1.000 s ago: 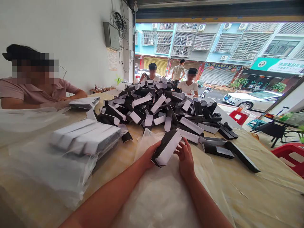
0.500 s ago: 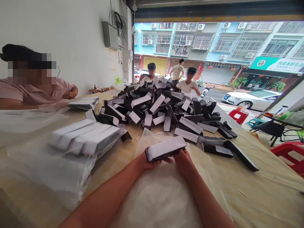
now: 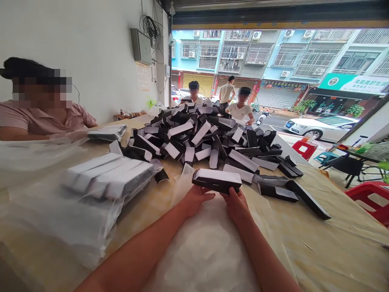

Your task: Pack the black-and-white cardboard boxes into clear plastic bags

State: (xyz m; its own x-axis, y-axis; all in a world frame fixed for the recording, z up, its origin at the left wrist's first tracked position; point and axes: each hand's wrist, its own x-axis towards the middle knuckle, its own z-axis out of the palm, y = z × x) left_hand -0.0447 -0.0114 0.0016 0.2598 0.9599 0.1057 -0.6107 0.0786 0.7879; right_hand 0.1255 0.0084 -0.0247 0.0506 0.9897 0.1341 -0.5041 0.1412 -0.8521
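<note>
Between my two hands I hold a long black-and-white cardboard box (image 3: 217,180), its white face up and a black side toward me. My left hand (image 3: 196,198) grips its left part from below, thumb stretched along the near side. At the right end my right hand (image 3: 236,200) has its thumb on the black side; the fingers underneath are hidden. Below the hands a clear plastic bag (image 3: 206,243) lies on the table. Just beyond the held box rises a big heap of similar boxes (image 3: 202,132).
A plastic-wrapped pack of white boxes (image 3: 109,174) lies on the left of the cloth-covered table (image 3: 343,227), another pack (image 3: 107,132) behind it. One person (image 3: 45,105) sits at the left, two across the heap. A red stool (image 3: 369,198) stands at the right.
The box has been raised slightly and tilted, so more of its black near side shows. My left hand has shifted right along it. A person across the heap has lowered a hand.
</note>
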